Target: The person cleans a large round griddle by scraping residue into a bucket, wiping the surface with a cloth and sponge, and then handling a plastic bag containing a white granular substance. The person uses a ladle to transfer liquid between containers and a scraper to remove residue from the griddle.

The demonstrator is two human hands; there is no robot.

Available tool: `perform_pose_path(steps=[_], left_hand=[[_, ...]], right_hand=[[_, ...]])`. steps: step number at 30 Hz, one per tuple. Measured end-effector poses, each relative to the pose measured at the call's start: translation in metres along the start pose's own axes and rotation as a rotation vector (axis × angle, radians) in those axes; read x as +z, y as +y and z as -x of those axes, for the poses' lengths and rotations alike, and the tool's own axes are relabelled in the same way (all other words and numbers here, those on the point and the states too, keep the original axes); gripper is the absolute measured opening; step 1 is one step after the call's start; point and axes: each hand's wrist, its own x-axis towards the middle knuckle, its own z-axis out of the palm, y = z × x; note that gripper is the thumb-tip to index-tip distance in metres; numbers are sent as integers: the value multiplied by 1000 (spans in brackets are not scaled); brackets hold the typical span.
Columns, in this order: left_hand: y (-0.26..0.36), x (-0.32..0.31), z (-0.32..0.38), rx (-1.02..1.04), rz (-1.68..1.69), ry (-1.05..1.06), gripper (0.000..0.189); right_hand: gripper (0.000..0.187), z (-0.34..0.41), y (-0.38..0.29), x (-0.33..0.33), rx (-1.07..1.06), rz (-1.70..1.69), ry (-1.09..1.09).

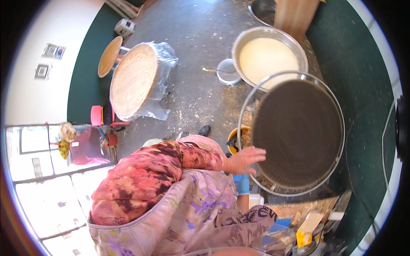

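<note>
My bare left hand [246, 160], at the end of a pink tie-dye sleeve, reaches over the near edge of a large dark round griddle [298, 134]. Its fingers are spread and hold nothing. A metal ring [342, 153] encircles the griddle and passes by the hand; whether they touch, I cannot tell. Blue covers my right hand [241, 182], apparently a glove, below the left one. Its fingers are hidden, so any grip cannot be made out. Past the griddle stands a wide metal basin [269, 59] of cream-coloured batter. A floral apron [192, 204] covers my front.
A plastic tub [228, 75] with a ladle stands beside the basin. By the griddle is a yellow bucket [233, 148] with brown scraps. A round tray [134, 81] of pale food rests on plastic sheeting. A yellow-and-wood tool [309, 228] lies lower right. Cables run along the green wall [362, 134].
</note>
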Motion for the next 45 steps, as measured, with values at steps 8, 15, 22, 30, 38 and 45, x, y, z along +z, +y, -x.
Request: perform_pose_path(steps=[8,15,22,30,38,45], left_hand=[[-138,-76,145,-112,-144,-133,68],[-245,-177,342,-1225,-122,-122,47],[-286,-238,460,-1332,53,618,47],[-263,-186,540,-1620,223,627,49],[-220,-100,615,-1535,407,722,41],[-218,-98,675,-1742,472,951,33]], right_hand=[[68,-66,-68,174,296,-1028,-268],[65,-159,-76,285,246,-139,-209],[35,-230,-41,406,220,826,-138],[39,-265,-25,389,355,989,28],[34,-368,0,186,395,1869,-236],[33,-413,-23,279,632,1375,-117]])
